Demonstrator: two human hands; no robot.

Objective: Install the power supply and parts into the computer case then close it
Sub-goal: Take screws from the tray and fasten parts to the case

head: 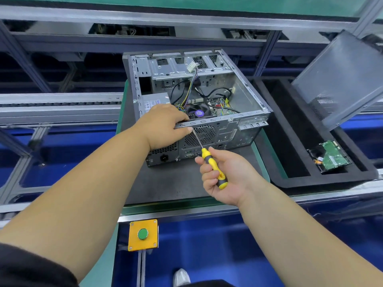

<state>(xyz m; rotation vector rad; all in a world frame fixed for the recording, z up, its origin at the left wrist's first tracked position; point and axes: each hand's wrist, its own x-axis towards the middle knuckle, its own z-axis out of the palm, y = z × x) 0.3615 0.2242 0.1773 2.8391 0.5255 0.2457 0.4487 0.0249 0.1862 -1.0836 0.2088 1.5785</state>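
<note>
Left hand (163,123) curled, right hand (223,175) fisted

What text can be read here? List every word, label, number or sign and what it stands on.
No text can be read in this view.
Power supply: white label with blue print, too small and blurred to read.
Hard drive in the black tray: green board, no legible marking.
Computer case rear: sticker and port markings blurred.
CPU fan: purple round sticker, unreadable.
Yellow button box: no lettering visible.
</note>
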